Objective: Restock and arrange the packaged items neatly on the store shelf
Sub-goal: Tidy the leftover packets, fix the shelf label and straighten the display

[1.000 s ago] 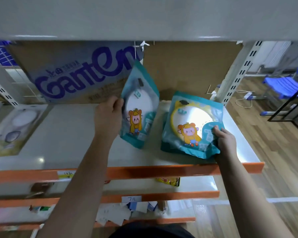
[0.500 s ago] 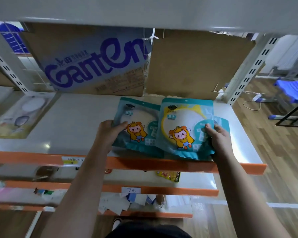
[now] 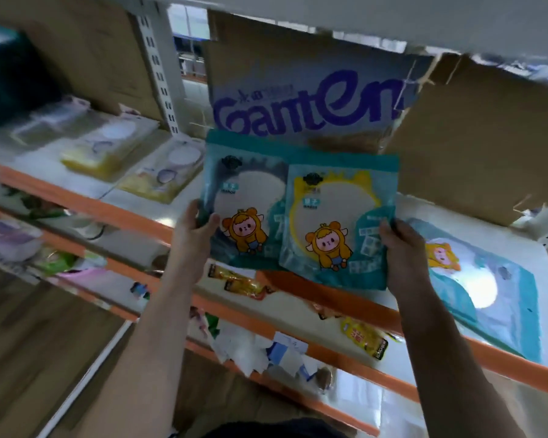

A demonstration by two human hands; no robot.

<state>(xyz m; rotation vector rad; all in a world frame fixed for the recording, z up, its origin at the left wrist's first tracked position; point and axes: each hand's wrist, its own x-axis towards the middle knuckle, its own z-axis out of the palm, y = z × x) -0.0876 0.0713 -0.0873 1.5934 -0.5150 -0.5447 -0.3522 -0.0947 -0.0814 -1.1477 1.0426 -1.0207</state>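
Together, left hand (image 3: 193, 233) pinching grey-framed teal packet (image 3: 244, 197), right hand (image 3: 404, 248) gripping overlapping yellow-framed packet (image 3: 336, 222)

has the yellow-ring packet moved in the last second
Yes: the yellow-ring packet lay on the shelf below the Ganten box; now the right hand holds it raised, top reaching that box's lower edge.

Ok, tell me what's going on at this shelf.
A person is holding two teal cartoon packets up at the front of the shelf. The left hand grips the left packet by its side. The right hand grips the right packet, which overlaps the left one. A third matching packet lies flat on the shelf to the right.
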